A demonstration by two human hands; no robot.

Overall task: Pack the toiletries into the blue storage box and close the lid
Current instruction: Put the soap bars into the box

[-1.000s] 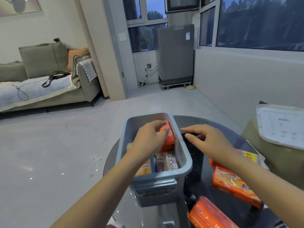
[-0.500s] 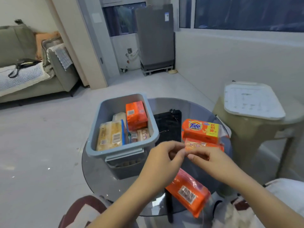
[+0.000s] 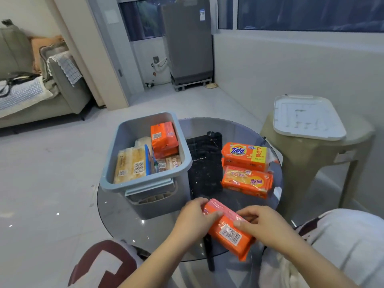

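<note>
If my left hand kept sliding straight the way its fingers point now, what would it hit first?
Your left hand points right, already touching the orange soap pack both hands hold. Pushing on, its fingers would likely meet your right hand on the pack's other side, though depth is unclear.

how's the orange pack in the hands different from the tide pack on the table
The orange pack in the hands is gripped by both the left hand and right hand at the near edge of the glass table; the Tide pack lies untouched at the far right. The held pack shows a barcode label and lies diagonally; the Tide pack shows its logo and a yellow panel. Both are orange, plastic-wrapped and outside the blue box.
</note>
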